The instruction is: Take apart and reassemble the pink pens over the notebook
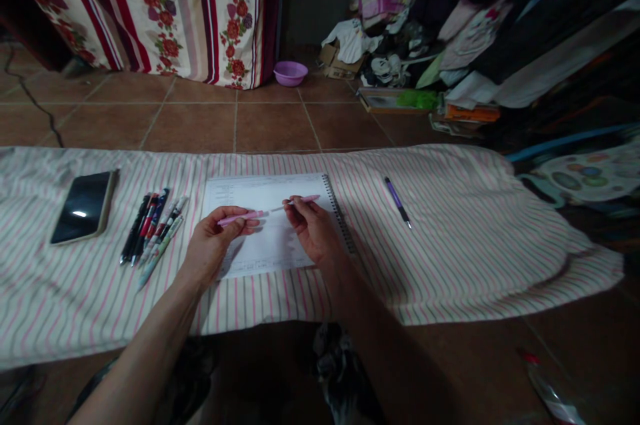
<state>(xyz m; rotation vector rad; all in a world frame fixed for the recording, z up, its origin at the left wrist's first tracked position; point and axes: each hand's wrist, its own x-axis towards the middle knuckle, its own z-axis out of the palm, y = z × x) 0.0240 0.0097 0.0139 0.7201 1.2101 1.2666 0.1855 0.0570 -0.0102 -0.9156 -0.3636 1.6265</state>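
Above a spiral notebook [273, 248], my left hand [217, 231] pinches a pink pen barrel [243, 217] that points to the right. My right hand [313, 228] is closed on another pink pen part [311, 198], with a thin pale refill [276, 209] reaching from its fingers towards the barrel's end. A small gap seems to lie between refill and barrel. Left of the notebook lies a bunch of several pens [153, 228]. To the right, a purple and black pen [397, 203] rests alone on the striped cloth.
A smartphone [85, 205] lies at the left on the striped cloth [475, 231]. Beyond it, on the tiled floor, are a purple basin [291, 73], a floral curtain [190, 11] and heaped clothes [390, 5]. A plastic bottle [550, 391] lies at the lower right.
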